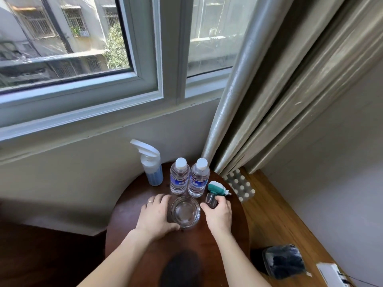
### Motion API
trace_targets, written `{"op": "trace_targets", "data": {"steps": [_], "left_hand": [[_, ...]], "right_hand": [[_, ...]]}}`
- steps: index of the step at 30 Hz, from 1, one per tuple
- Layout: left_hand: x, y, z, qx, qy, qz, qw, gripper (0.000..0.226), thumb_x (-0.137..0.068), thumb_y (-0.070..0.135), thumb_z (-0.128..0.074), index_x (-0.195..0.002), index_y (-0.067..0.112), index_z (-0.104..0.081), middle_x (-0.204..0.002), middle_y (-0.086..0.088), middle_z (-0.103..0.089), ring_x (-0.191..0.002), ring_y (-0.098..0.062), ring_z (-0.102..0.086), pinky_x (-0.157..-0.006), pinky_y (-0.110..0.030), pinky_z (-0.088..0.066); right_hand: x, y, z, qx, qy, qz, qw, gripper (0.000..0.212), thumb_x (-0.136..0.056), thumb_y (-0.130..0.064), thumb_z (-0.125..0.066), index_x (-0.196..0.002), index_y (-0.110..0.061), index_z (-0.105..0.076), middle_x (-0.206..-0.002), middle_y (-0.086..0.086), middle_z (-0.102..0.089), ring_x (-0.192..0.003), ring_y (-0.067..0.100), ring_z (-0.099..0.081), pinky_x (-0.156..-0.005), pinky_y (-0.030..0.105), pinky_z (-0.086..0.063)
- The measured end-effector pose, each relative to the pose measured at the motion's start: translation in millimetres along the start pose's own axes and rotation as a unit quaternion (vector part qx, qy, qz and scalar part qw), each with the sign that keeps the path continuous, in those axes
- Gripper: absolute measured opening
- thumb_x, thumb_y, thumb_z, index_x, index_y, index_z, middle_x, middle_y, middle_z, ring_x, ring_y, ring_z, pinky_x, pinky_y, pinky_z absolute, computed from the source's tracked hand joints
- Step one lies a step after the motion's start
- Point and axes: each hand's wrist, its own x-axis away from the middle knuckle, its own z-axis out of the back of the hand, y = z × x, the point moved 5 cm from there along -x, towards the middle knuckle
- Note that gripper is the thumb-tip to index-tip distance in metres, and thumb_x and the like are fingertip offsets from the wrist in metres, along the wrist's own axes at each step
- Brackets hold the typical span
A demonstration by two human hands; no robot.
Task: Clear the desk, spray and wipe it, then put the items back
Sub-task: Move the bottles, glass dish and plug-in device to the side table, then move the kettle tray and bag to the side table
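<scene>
A clear glass ashtray (184,212) sits in the middle of the small round dark wooden table (132,206). My left hand (155,218) wraps around the ashtray's left side, thumb at its near rim. My right hand (218,214) pinches a small plug-in device with a teal and white top and a clear bottle (215,192), right of the ashtray. Behind the ashtray stand two clear water bottles with blue labels (179,176) (198,178), and a blue spray bottle with a white trigger (150,162) at the table's far left.
The table stands against the wall under a window (83,59), with a grey curtain (269,90) at the right. A bubble-wrap sheet (240,186) lies on the wooden floor (275,214) beside the table. A dark bag (283,262) and a white power strip (333,274) lie lower right.
</scene>
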Motion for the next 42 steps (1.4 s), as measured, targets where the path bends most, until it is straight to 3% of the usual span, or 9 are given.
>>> {"op": "trace_targets", "data": {"steps": [4, 11, 25, 29, 42], "left_hand": [[18.8, -7.1, 34.4, -0.009, 0.014, 0.009, 1.0, 0.073, -0.075, 0.056, -0.066, -0.138, 0.029, -0.04, -0.14, 0.008, -0.043, -0.129, -0.019, -0.038, -0.101, -0.037, -0.04], [70.7, -32.6, 91.9, 0.021, 0.035, 0.038, 0.998, 0.054, -0.081, 0.049, -0.062, -0.13, 0.031, -0.048, -0.131, 0.009, -0.053, -0.125, -0.015, -0.044, -0.099, -0.034, -0.04], [254.0, -167.8, 202.0, 0.094, 0.163, 0.168, 0.968, 0.051, -0.079, 0.045, -0.066, -0.125, 0.03, -0.053, -0.129, 0.006, -0.057, -0.122, -0.017, -0.047, -0.1, -0.036, -0.042], [317.9, -213.8, 219.8, 0.093, 0.195, 0.198, 0.956, 0.052, -0.08, 0.047, -0.067, -0.127, 0.029, -0.053, -0.129, 0.006, -0.057, -0.123, -0.017, -0.046, -0.102, -0.036, -0.041], [541.8, -364.3, 224.1, 0.144, 0.282, 0.262, 0.912, 0.055, -0.08, 0.047, -0.069, -0.129, 0.029, -0.053, -0.131, 0.007, -0.056, -0.124, -0.015, -0.047, -0.101, -0.036, -0.044]], "right_hand": [[30.9, -24.7, 0.8, 0.017, -0.029, 0.026, 0.999, 0.05, -0.085, -0.034, -0.076, -0.127, -0.016, -0.057, -0.131, 0.005, -0.053, -0.126, 0.025, -0.05, -0.107, 0.035, -0.039], [93.4, -77.4, -11.1, 0.068, -0.131, 0.105, 0.983, 0.05, -0.087, -0.039, -0.073, -0.13, -0.018, -0.059, -0.13, 0.002, -0.061, -0.123, 0.02, -0.054, -0.105, 0.03, -0.041], [277.8, -225.9, -74.8, 0.093, -0.239, 0.305, 0.917, 0.051, -0.087, -0.041, -0.071, -0.13, -0.018, -0.058, -0.13, -0.002, -0.061, -0.12, 0.013, -0.055, -0.098, 0.025, -0.042], [346.3, -255.5, -104.9, 0.102, -0.25, 0.348, 0.898, 0.05, -0.088, -0.042, -0.07, -0.131, -0.02, -0.057, -0.133, -0.003, -0.059, -0.124, 0.013, -0.054, -0.103, 0.027, -0.042], [586.7, -283.8, -221.0, 0.117, -0.302, 0.444, 0.835, 0.049, -0.089, -0.041, -0.07, -0.132, -0.02, -0.056, -0.132, -0.002, -0.06, -0.124, 0.014, -0.052, -0.106, 0.031, -0.043]]}}
